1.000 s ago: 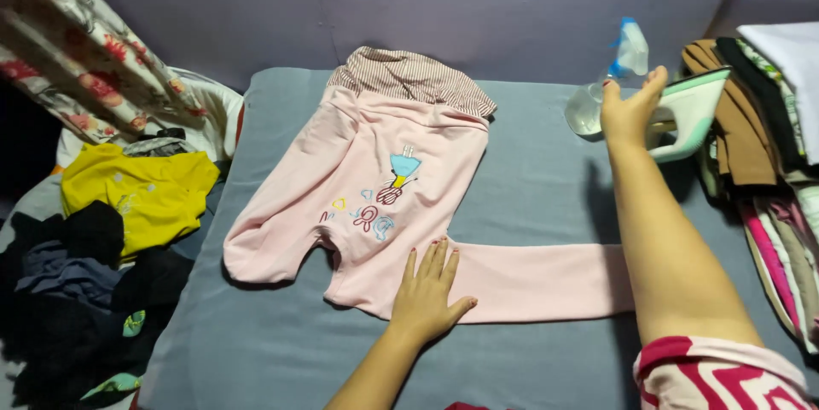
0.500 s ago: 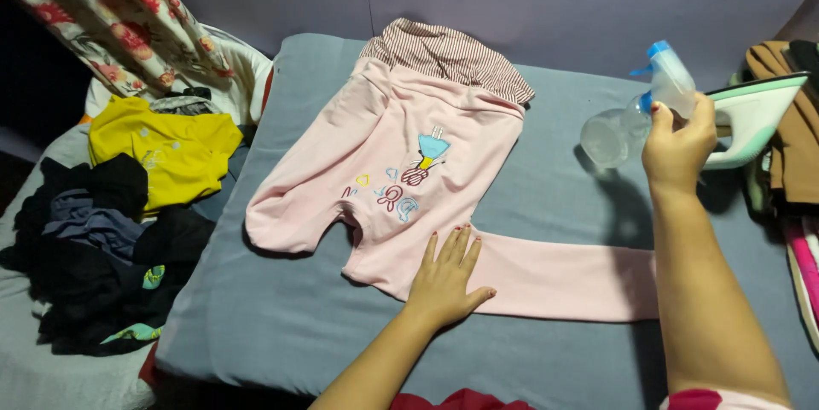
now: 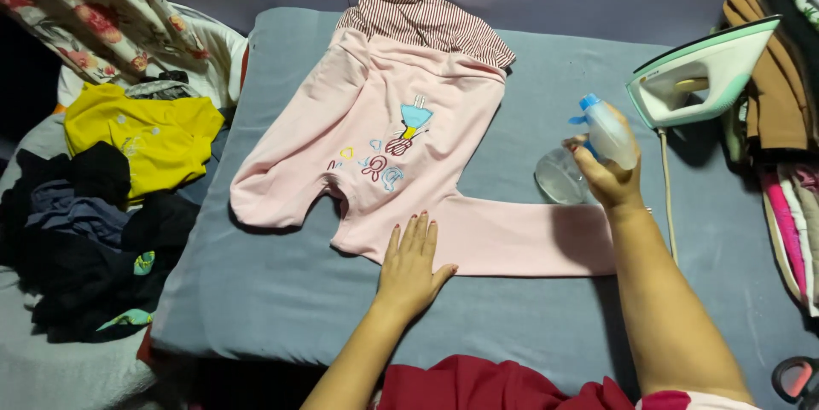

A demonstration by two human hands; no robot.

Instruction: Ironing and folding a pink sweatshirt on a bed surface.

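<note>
A grey pad (image 3: 281, 308) covers the ironing surface and fills most of the view. Pink trousers (image 3: 375, 128) lie flat across its middle, the striped waistband (image 3: 426, 22) toward the far edge, one leg (image 3: 512, 239) stretched out toward the right edge, the other bent toward the left edge. A dark clothes heap (image 3: 85, 231) with a yellow top (image 3: 141, 133) sits off the left edge, and a stack of folded clothes (image 3: 781, 94) stands at the right edge. An iron (image 3: 704, 73) (white and green, tipped up on its heel) rests near the far right corner, just beside that stack, its cord (image 3: 665, 197) running down toward the near edge. The left hand (image 3: 411, 269) lies flat on the trousers near the crotch, fingers together and thumb spread, gripping nothing. The right hand (image 3: 607, 173) is closed around a clear spray bottle (image 3: 589, 150) with a blue nozzle, held above the pad beyond the end of the outstretched leg, nozzle pointing toward the trousers.
</note>
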